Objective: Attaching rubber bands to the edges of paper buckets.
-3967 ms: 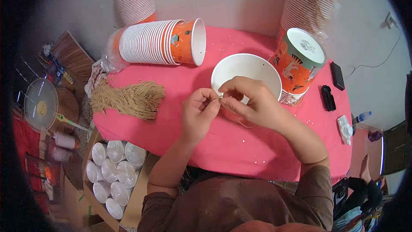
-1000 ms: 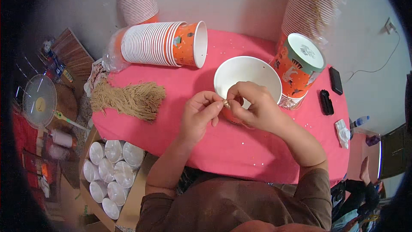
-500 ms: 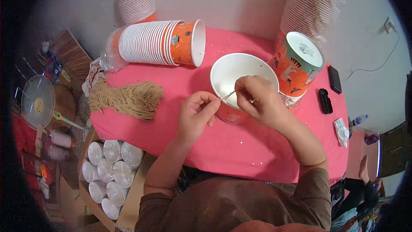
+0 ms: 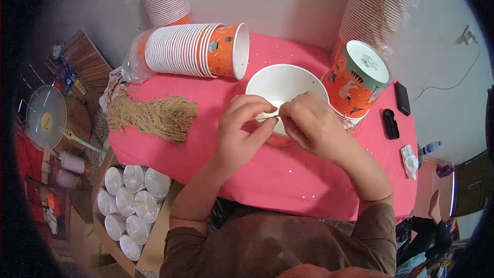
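Over the near rim of an open white-lined paper bucket [image 4: 286, 80], my two hands work close together on a thin brown cord [image 4: 268, 118]. My left hand [image 4: 240, 129] pinches one part of it between thumb and forefinger. Closed fingertips of my right hand [image 4: 315, 127] grip the cord just beside the left ones; most of it is hidden by the fingers. A thick bundle of tan strings [image 4: 154, 116] lies on the pink cloth to the left.
A stack of orange paper buckets [image 4: 188, 51] lies at the back left. Upside-down buckets [image 4: 355, 85] stand at the right, near a black case [image 4: 390, 123] and a crumpled tissue [image 4: 409, 161]. Below the table's left edge, a cardboard box [image 4: 154, 244] holds several clear-topped cups.
My hands have drawn closer together, with less of the cord showing between them. The left fingers have spread wider around it. The view has shifted slightly.
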The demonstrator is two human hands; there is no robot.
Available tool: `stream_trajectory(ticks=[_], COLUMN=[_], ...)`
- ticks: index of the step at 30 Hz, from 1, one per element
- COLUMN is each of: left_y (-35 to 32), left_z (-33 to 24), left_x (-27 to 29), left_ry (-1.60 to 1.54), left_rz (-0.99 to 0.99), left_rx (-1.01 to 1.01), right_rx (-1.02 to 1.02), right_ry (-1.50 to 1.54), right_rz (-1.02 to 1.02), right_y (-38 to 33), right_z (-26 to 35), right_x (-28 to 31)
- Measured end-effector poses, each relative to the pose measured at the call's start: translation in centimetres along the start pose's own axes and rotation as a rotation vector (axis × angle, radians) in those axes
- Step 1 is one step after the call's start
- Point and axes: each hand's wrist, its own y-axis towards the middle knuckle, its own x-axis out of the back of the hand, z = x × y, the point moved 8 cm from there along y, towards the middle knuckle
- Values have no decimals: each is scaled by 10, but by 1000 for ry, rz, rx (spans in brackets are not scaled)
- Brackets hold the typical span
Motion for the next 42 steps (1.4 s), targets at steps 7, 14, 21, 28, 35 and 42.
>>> stream_trajectory(ticks=[7, 14, 21, 28, 35, 42], left_y=[-2, -10, -17, -33, -18, 41], left_z=[4, 11, 20, -2, 15, 90], left_x=[11, 9, 6, 3, -18, 23], left_ry=[33, 127, 204, 176, 72, 198], left_rz=[-75, -80, -18, -15, 129, -87], left_rx=[-107, -102, -107, -67, 103, 219], right_rx=[60, 233, 227, 70, -551, -618], right_ry=[-54, -438, -602, -404, 783, 1164], right_rz=[22, -2, -154, -177, -212, -4], right_y=[4, 11, 14, 5, -25, -31], right_z=[1, 13, 6, -8, -40, -37], right_x=[3, 28, 57, 59, 47, 37])
